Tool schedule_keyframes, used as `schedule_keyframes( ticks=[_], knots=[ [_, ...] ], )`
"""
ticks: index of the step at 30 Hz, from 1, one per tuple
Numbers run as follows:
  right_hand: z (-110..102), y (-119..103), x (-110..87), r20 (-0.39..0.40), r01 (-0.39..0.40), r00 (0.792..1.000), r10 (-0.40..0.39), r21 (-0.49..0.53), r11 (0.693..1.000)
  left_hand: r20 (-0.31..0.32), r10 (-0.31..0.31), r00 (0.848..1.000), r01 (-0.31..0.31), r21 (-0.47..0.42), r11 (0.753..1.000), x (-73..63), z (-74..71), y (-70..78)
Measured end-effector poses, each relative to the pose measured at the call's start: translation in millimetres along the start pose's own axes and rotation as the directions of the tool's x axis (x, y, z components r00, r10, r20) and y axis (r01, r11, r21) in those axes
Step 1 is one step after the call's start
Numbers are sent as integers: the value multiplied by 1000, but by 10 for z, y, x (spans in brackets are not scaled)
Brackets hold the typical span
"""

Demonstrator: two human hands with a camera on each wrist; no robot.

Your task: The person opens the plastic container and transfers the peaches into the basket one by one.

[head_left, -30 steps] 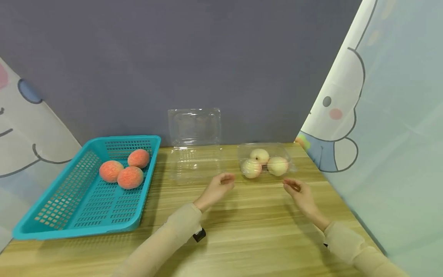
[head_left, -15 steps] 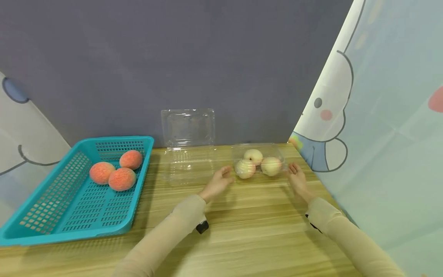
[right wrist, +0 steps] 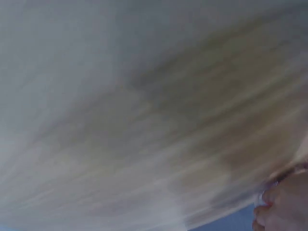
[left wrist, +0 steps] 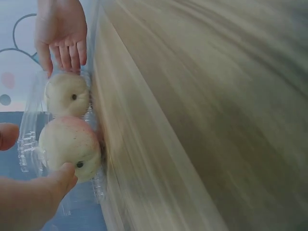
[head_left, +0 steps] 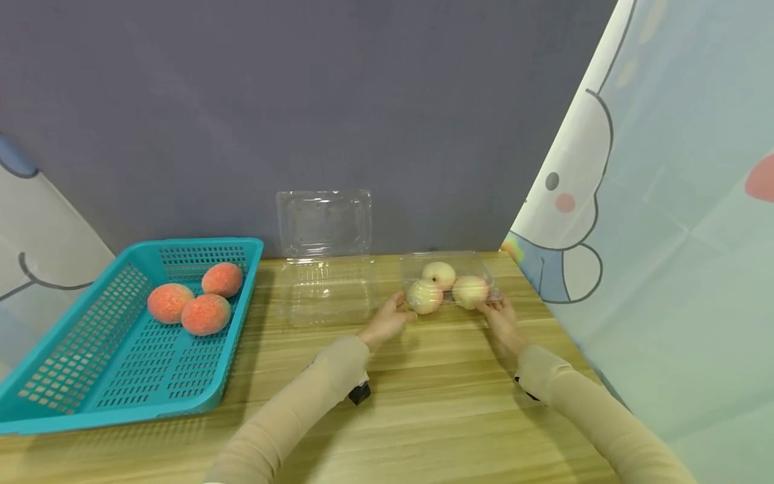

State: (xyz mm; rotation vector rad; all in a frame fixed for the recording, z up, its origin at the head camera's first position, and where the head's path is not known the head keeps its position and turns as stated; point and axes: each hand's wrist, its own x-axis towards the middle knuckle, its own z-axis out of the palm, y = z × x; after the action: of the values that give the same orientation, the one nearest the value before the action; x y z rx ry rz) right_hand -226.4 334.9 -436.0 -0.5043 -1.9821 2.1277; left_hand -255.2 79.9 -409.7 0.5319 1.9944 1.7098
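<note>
A clear plastic clamshell box stands at the back right of the wooden table with three pale yellow peaches inside. My left hand is at the box's left front corner, thumb and fingers spread apart. In the left wrist view its thumb overlaps the nearer peach. My right hand is at the opposite end, its straight fingers reaching the box wall in the left wrist view. The right wrist view is blurred and shows only part of a hand in the lower right corner.
Left of the box, a second clear clamshell stands with its lid raised against the dark backdrop. Farther left, a turquoise basket holds three orange-red peaches. A patterned curtain borders the table's right side.
Both hands have moved in to the ends of the box with the pale peaches. The right hand came inward and forward to its right end. The head view has turned slightly right.
</note>
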Motion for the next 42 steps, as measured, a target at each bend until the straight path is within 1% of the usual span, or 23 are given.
schedule_keyframes(
  ticks=[2,6,8,12,14,17,21,23,27,28,29,30,31,32,33,34,35,37,38,39,40,41,42],
  knots=[
    [0,37,12,-14,-2,1000,2,22,1000,-3,-1,1000,1,0,1000,-23,6,16],
    [-15,79,38,-12,-36,999,36,-4,999,6,-11,1000,11,-9,1000,-113,2,105],
    [-19,93,54,4,-41,999,41,-2,999,10,-13,1000,13,-12,1000,-71,-3,48],
    [-21,102,76,52,-26,998,23,64,998,8,-14,1000,14,-3,1000,48,-4,-108],
    [-11,103,67,59,-13,998,7,100,995,1,-13,1000,13,3,1000,78,-2,-146],
    [31,114,31,57,0,998,-6,106,994,3,-12,1000,12,-5,1000,89,-2,-162],
    [108,150,2,67,36,997,-43,104,994,-15,-6,1000,5,-29,1000,83,-27,-151],
    [130,165,6,69,52,996,-59,104,993,-35,-2,999,1,-27,1000,89,-43,-144],
    [120,170,12,56,45,997,-50,97,994,-70,22,997,-19,51,999,87,-37,-73],
    [106,167,12,56,38,998,-43,83,996,-74,52,996,-44,99,994,90,-25,-39],
    [92,163,11,58,30,998,-34,62,998,-70,85,994,-73,167,983,94,-11,2],
    [80,158,6,61,22,998,-25,51,998,-60,119,991,-101,250,963,97,8,53],
    [67,154,5,68,18,997,-21,41,999,-36,160,986,-138,347,928,109,28,106],
    [56,150,5,76,11,997,-14,31,999,3,207,978,-185,461,868,128,48,158],
    [46,148,5,82,4,997,-6,25,1000,48,249,967,-230,576,784,152,69,208],
    [38,147,10,85,1,996,-3,23,1000,102,280,955,-272,682,679,182,87,257],
    [35,147,14,85,0,996,-2,26,1000,157,296,942,-306,765,567,214,106,302],
    [32,150,25,89,6,996,-9,38,999,262,309,914,-362,871,333,294,143,379],
    [33,153,26,90,13,996,-17,39,999,302,297,906,-376,897,234,336,160,407],
    [34,158,27,91,24,995,-27,39,999,330,275,903,-381,911,158,375,177,431],
    [35,165,29,98,39,994,-42,38,999,349,247,904,-382,918,102,413,194,451],
    [36,173,25,111,56,992,-59,27,998,359,219,907,-379,924,56,450,212,465],
    [38,182,19,120,73,990,-75,20,997,364,188,912,-374,927,18,486,228,473]
  ],
)
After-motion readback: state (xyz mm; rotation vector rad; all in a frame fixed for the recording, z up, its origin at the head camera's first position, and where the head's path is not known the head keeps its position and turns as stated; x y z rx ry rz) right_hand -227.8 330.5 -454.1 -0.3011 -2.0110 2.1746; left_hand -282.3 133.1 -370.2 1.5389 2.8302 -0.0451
